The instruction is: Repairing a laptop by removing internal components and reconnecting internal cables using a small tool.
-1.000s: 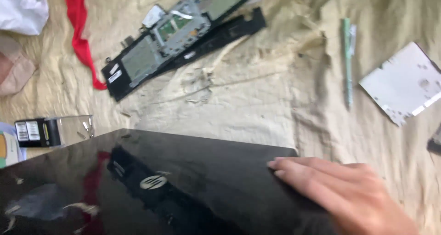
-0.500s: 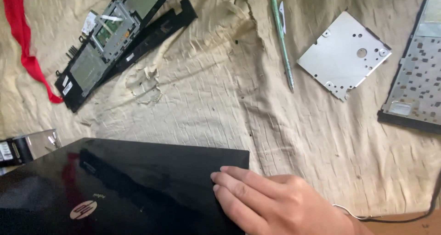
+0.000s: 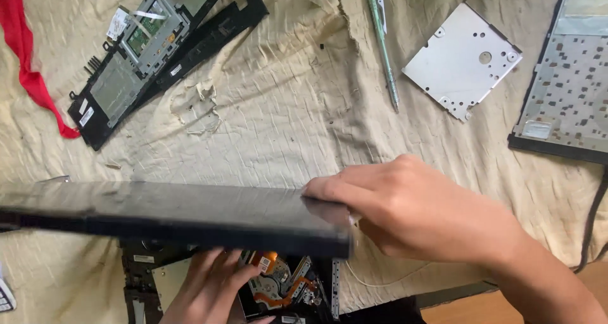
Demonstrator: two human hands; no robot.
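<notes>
Head view: the right hand [image 3: 418,213] grips the right corner of the black laptop lid [image 3: 177,213], fingers pressed on top and thumb beneath, holding it tilted edge-on. The left hand [image 3: 212,286] reaches under it, fingers loosely spread on the opened laptop base [image 3: 278,283]. Beyond, on the wrinkled cloth [image 3: 285,108], lie a bezel frame [image 3: 152,51], green pen [image 3: 382,42], metal plate [image 3: 462,58], keyboard [image 3: 567,89] and red strap [image 3: 28,58].

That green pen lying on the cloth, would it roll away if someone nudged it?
Probably not far: the green pen lies on wrinkled cloth, whose folds should stop it. It looks thin, stiff and light. Its clip may also check rolling.
</notes>
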